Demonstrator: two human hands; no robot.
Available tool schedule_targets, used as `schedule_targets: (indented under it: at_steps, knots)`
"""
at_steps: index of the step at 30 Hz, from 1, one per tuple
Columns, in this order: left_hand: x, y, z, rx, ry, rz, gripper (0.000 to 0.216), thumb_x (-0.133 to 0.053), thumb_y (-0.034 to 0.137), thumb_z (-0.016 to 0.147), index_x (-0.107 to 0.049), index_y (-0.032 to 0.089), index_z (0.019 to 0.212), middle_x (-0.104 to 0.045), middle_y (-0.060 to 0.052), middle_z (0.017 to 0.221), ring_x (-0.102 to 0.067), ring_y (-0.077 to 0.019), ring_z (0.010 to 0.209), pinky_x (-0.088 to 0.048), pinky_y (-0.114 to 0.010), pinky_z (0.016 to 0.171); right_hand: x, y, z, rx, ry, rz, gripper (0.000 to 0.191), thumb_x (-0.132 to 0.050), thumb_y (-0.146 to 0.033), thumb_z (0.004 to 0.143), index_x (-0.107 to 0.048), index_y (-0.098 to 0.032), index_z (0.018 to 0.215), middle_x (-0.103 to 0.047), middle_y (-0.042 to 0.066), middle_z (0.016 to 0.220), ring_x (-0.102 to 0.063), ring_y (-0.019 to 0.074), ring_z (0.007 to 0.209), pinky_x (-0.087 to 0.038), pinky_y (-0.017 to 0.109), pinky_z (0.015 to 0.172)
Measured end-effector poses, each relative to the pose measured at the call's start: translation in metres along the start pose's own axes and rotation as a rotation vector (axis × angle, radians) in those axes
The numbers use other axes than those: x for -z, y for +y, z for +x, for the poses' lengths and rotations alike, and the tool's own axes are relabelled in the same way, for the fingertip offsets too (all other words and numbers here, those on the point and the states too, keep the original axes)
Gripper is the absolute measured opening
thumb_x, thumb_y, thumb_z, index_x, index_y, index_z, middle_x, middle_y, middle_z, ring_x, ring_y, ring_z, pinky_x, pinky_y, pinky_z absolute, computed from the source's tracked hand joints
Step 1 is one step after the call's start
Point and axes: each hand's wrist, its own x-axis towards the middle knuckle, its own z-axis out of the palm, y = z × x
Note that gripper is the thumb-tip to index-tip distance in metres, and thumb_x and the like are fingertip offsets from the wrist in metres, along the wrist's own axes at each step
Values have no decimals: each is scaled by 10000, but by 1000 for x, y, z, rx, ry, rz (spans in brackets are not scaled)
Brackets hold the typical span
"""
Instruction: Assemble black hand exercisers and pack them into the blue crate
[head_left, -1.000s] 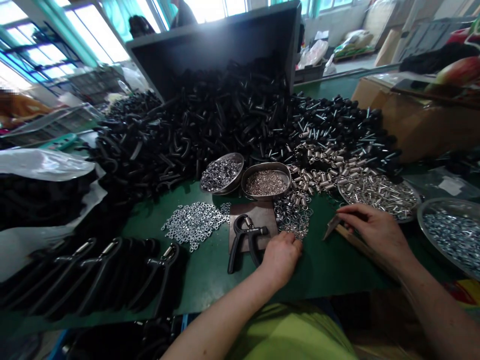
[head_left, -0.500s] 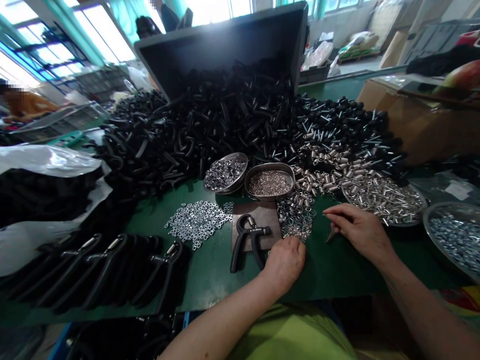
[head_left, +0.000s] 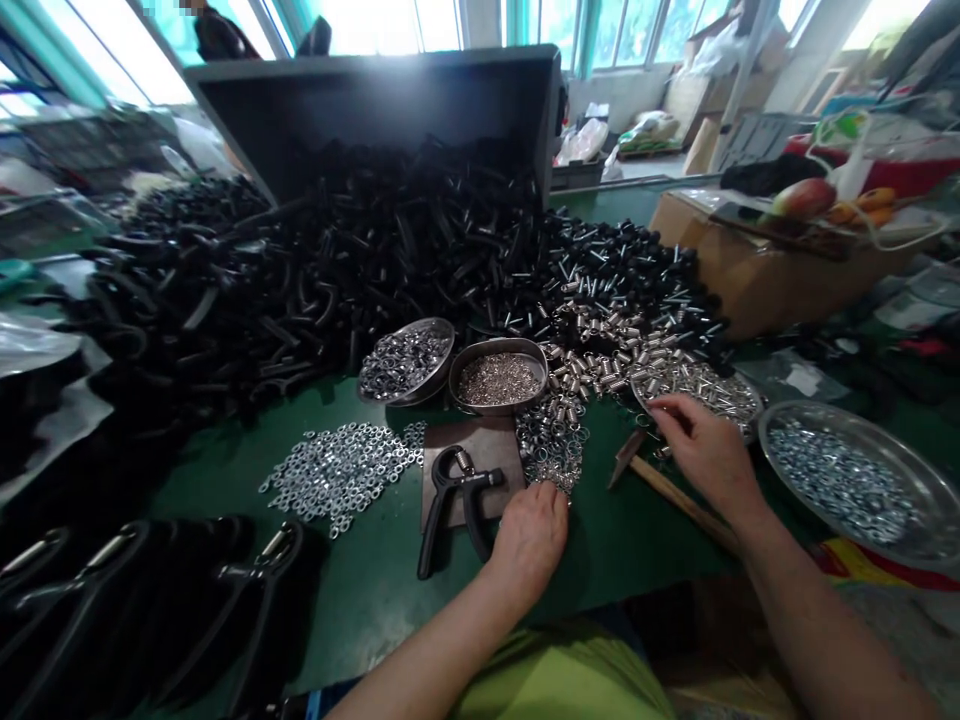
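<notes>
My left hand [head_left: 531, 532] is closed, its fingertips down at the near edge of a pile of small metal rings [head_left: 551, 450]; whatever it pinches is hidden. Beside it, a black hand-grip strengthener [head_left: 474, 500] with a coil spring lies on a flat metal plate [head_left: 435, 440]. My right hand [head_left: 709, 455] has thumb and forefinger pinched together near the left rim of a bowl of metal pins [head_left: 701, 385]. Anything between those fingers is too small to make out. Under this hand a hammer [head_left: 679, 495] with a wooden handle lies on the green table.
Loose nuts [head_left: 345, 470] spread left of the plate. Behind it stand two metal dishes, one of shiny clips [head_left: 405, 360], one of tiny parts [head_left: 499, 380]. Black handles [head_left: 360, 240] heap up before a tipped grey bin [head_left: 375, 90]. Finished-looking grips [head_left: 255, 600] stand at left; a carton [head_left: 735, 270] at right.
My right hand has moved forward to the pin bowl, uncovering more of the hammer. My left hand stays by the rings. The view has turned to the right.
</notes>
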Motion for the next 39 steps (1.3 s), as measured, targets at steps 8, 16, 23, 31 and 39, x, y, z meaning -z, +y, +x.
schedule_targets:
  at_steps: [8, 16, 23, 31, 39]
  knots:
    - [8, 1, 0, -11, 27, -18, 81, -489, 146, 864, -560, 178, 885, -600, -49, 884, -558, -212, 820, -481, -334, 701, 0, 46, 45, -88, -234, -620, 366, -354, -280, 903, -554, -117, 1162, -670, 199, 899, -635, 308, 809, -417, 380, 676]
    - [9, -2, -1, 14, 66, -75, 87, -505, 140, 854, -573, 187, 881, -615, -39, 881, -567, -199, 814, -480, -319, 708, 9, 53, 54, -42, -257, -610, 258, -353, -265, 887, -577, -183, 983, -671, 139, 844, -634, 288, 767, -382, 339, 602]
    - [26, -1, 0, 147, 211, -644, 160, -562, 185, 827, -601, 208, 980, -634, -37, 972, -579, -183, 882, -475, -300, 763, 15, 27, 35, -47, -99, -100, 210, -427, -374, 864, -549, -209, 910, -644, 65, 791, -606, 222, 716, -415, 323, 626]
    - [45, -8, -11, 601, 445, -1651, 222, -615, 341, 773, -600, 130, 840, -604, 3, 660, -541, -99, 527, -468, -211, 492, -53, -93, -40, 51, -561, 664, 216, -466, -409, 867, -521, -200, 854, -524, -34, 615, -469, 103, 507, -352, 226, 463]
    - [44, -81, -62, 717, 572, -1152, 211, -536, 349, 831, -641, 169, 799, -604, 6, 721, -547, -110, 602, -433, -213, 558, -112, -139, -5, 306, -587, 495, 138, -408, -265, 864, -522, -202, 909, -582, -15, 703, -562, 130, 607, -433, 256, 589]
